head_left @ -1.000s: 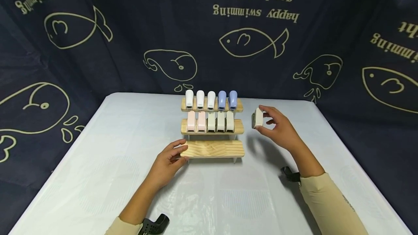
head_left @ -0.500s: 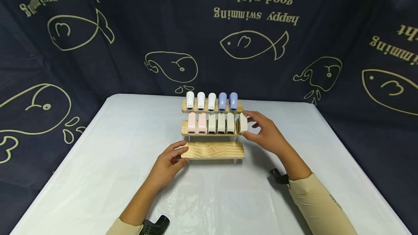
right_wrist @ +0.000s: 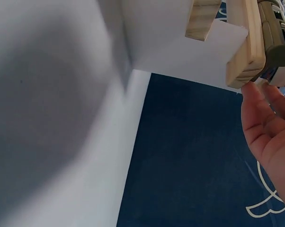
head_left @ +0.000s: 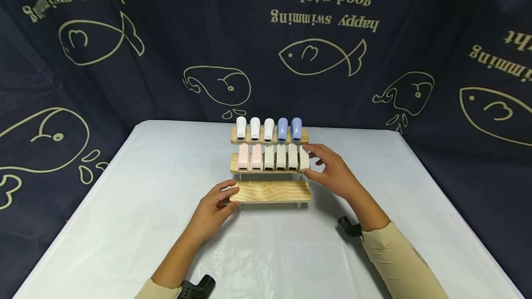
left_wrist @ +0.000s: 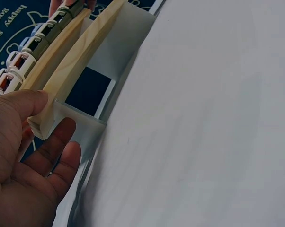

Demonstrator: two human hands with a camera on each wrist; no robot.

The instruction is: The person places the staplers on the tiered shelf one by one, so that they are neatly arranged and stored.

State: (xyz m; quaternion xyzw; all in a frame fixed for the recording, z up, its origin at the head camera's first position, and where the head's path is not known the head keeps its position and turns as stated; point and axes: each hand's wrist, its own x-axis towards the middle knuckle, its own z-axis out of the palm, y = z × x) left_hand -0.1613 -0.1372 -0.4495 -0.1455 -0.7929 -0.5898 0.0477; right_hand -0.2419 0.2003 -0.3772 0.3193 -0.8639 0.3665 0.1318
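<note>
In the head view my right hand (head_left: 334,174) pinches an off-white mini stapler (head_left: 305,159) at the right end of the middle wooden shelf (head_left: 234,164). Its thumb is at the front and the fingers are behind. Two pink staplers (head_left: 250,157) and three pale grey-green staplers (head_left: 281,157) stand upright to its left. My left hand (head_left: 213,211) holds the left end of the lowest shelf (head_left: 270,191), which bears nothing. In the left wrist view, the thumb (left_wrist: 31,101) lies against this board's edge. The right wrist view shows only part of the held stapler (right_wrist: 280,75).
On the top shelf (head_left: 234,136) stand three white staplers (head_left: 255,128) and two blue staplers (head_left: 289,129). Clear supports (left_wrist: 81,113) carry the boards. The white-covered table (head_left: 124,225) meets a dark curtain (head_left: 249,22) printed with fish at the back.
My right hand has carried the off-white stapler left from beside the rack onto the right end of the middle shelf, close against the row. My left hand has stayed at the lowest shelf.
</note>
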